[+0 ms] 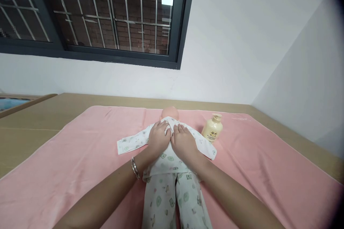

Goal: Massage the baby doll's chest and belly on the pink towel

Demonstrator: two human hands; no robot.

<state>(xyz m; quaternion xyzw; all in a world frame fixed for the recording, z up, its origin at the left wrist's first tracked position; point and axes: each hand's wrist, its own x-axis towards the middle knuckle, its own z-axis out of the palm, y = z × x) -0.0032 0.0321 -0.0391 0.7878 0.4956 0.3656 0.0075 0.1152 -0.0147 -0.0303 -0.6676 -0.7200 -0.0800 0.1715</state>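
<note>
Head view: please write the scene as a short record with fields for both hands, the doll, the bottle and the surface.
left hand: flat on the doll's chest, fingers toward the collar; bracelet on the wrist
right hand: flat on the chest, beside the left hand, touching it
doll: lying on its back, head away from the camera, in printed white pyjamas, sleeves spread
bottle: cream-coloured, upright, beside the doll's sleeve on the person's right
towel: pink, spread under the doll and bottle
window: barred, on the wall behind

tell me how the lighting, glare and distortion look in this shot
Head view: even, soft indoor light, barely any shadow under the left hand and right hand on the doll in white printed pyjamas; ceiling lamps glare in the dark barred window; wide-lens bending, dark vignette at right corners.
</note>
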